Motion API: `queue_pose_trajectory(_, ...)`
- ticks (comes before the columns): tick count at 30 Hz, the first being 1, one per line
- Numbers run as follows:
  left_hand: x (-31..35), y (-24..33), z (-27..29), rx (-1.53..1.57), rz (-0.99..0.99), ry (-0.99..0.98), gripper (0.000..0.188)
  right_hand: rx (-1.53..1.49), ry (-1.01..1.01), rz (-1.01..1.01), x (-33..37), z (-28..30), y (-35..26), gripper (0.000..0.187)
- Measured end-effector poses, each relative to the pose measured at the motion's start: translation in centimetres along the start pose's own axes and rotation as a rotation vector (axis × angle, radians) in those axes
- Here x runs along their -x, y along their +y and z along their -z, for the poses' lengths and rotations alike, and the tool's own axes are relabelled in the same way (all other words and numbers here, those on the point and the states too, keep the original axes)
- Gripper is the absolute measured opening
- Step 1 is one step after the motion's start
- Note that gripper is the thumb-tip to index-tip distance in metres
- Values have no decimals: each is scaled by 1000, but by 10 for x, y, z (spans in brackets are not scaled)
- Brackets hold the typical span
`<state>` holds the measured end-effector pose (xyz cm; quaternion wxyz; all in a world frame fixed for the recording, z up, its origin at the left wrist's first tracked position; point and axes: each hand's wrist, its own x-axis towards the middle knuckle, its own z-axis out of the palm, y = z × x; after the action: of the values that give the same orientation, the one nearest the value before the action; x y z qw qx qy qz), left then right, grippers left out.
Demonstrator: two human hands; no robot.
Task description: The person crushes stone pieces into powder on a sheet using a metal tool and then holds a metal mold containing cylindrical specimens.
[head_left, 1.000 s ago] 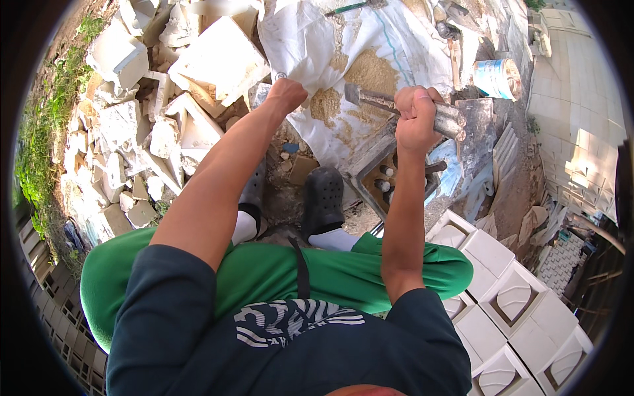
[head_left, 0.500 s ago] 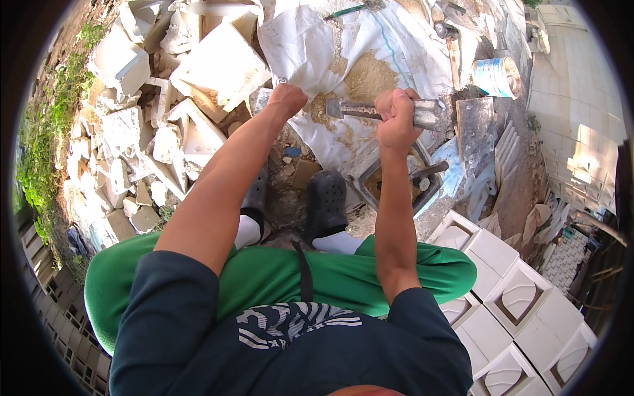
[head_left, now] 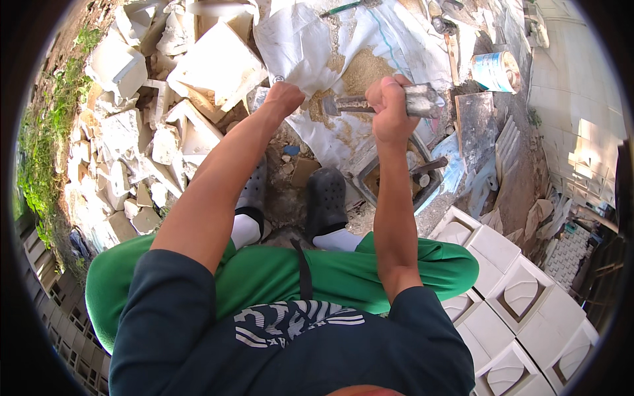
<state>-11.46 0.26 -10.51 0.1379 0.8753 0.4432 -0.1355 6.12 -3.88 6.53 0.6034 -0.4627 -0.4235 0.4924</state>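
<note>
Metal tool [head_left: 422, 101], long, grey and crusted, is gripped around its middle by the right hand [head_left: 389, 109], with fingers wrapped shut; it lies crosswise above the white sheet [head_left: 290, 39], its thick end to the right and its narrower, flat-tipped end to the left. Level with it and well apart, the left hand [head_left: 284, 99] is curled into a fist, back of the hand upward; a small round metal piece [head_left: 279, 79] shows just beyond it, and I cannot tell whether the fingers hold that piece. Sandy powder [head_left: 364, 69] lies on the sheet between and beyond the hands. Nearer the body, a dark-rimmed box [head_left: 364, 190] sits partly behind the right forearm. Broken white blocks [head_left: 218, 63] are heaped to the left, and a bucket [head_left: 495, 71] lies tipped over at the upper right, beyond a flat board [head_left: 475, 125].
</note>
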Motion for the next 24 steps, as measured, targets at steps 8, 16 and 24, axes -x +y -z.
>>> queue_pose_trajectory(8,-1,4,8,-13,-19,-29,15,85,47,70,9,-3,30,24)
queue_pose_trajectory(16,7,1,15,44,-22,-27,16,-56,-44,34,10,-14,-45,23)
queue_pose_trajectory(24,-3,5,0,38,-31,76,6,45,19,-11,15,1,26,24)
